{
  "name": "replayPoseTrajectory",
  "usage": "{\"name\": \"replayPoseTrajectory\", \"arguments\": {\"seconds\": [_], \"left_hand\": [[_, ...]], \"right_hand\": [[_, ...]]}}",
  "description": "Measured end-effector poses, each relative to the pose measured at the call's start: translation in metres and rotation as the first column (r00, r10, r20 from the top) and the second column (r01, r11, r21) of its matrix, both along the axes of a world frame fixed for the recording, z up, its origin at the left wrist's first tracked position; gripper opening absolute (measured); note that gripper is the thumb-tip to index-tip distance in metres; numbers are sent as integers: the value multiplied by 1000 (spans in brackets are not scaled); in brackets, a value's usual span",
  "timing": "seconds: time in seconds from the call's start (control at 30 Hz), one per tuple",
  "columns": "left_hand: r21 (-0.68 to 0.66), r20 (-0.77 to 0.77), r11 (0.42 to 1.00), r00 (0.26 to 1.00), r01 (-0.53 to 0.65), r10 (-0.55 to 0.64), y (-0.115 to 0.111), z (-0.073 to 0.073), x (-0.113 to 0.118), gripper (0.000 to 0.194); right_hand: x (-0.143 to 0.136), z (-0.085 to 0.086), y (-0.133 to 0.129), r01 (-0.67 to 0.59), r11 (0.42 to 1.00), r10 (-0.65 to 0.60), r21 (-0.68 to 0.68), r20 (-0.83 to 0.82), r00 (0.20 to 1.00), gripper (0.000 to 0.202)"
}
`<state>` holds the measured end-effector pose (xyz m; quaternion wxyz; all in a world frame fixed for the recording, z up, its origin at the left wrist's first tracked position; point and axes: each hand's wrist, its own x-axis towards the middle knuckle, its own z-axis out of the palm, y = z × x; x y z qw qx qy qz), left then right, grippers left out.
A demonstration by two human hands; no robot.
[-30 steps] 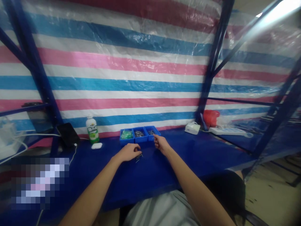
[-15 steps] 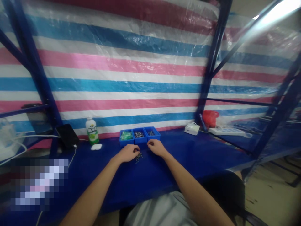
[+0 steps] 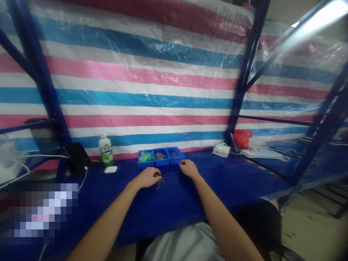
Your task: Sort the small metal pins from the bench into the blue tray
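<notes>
My left hand (image 3: 149, 177) rests low over the blue table, fingers curled and thumb pressed in, right beside a small loose pile of screws (image 3: 160, 183). Whatever its fingertips may hold is hidden. To the right, my right hand (image 3: 188, 169) pinches a thin metal screw (image 3: 178, 171) that sticks out to the left of its fingertips. Just beyond the hands stand three joined blue bins: the left bin (image 3: 146, 166) has green and clear pieces, the middle bin (image 3: 161, 163) and the right bin (image 3: 175, 160) hold small metal screws.
At the left are a white-and-green bottle (image 3: 106, 150), a white case (image 3: 111, 169) and a black phone (image 3: 77, 156) on a cable. A small white box (image 3: 221, 150), a red bag (image 3: 242, 138) and a power strip (image 3: 262, 155) stand at the right. Blue posts frame a striped sheet.
My right hand has moved to the right, away from my left hand, and a screw now shows at its fingertips. My left hand has stayed by the pile.
</notes>
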<state>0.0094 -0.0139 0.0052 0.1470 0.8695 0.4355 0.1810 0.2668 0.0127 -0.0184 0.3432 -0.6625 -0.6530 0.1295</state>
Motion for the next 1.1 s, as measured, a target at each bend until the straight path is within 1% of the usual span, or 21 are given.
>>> {"name": "replayPoseTrajectory", "arguments": {"seconds": [0.03, 0.1, 0.13, 0.17, 0.27, 0.4, 0.57, 0.67, 0.73, 0.8, 0.87, 0.97, 1.1], "left_hand": [[2, 4, 1000, 1000, 2, -2, 0, 0, 0, 27], [2, 15, 1000, 1000, 5, -5, 0, -1, -1, 27], [1, 22, 1000, 1000, 8, -8, 1, -2, -1, 27], [1, 28, 1000, 1000, 10, -10, 1, -2, -1, 27], [3, 44, 1000, 999, 12, -12, 1, -3, 0, 26], [-2, 72, 1000, 997, 9, -9, 1, -3, -1, 26], [2, 58, 1000, 998, 10, -11, 2, -4, -1, 25], [35, 58, 999, 998, 3, -5, 2, -5, 0, 26], [67, 96, 998, 995, -13, 6, 2, -4, 3, 28], [83, 163, 996, 986, -31, 17, 1, -2, 7, 31], [76, 242, 996, 970, -39, 20, -1, -1, 12, 34], [22, 338, 1000, 941, -15, 7, -3, 0, 18, 33], [-59, 422, 998, 907, 30, -2, 1, -4, 22, 27]], "right_hand": [[-1, -2, 0, -112, 994, 112, -6, 51, 992, 25], [-3, -7, 0, -314, 950, 312, -2, 121, 942, 23], [-4, -9, 0, -379, 925, 375, 4, 139, 917, 24], [-4, -11, 0, -414, 910, 407, 13, 149, 901, 26], [-4, -14, 0, -420, 906, 407, 57, 160, 899, 33], [-3, -10, -1, -425, 893, 412, 149, 109, 905, 28], [-5, -5, -5, -451, 881, 446, 141, 69, 893, 27], [-13, -2, -9, -454, 871, 467, 186, -29, 884, 26], [-21, 2, -12, -467, 856, 502, 220, -139, 854, 26], [-31, 5, -15, -483, 836, 541, 261, -251, 803, 26], [-41, 7, -18, -491, 818, 571, 299, -329, 752, 25], [-52, 6, -19, -486, 804, 592, 342, -383, 709, 25], [-58, 0, -16, -499, 784, 620, 370, -423, 661, 24]]}}
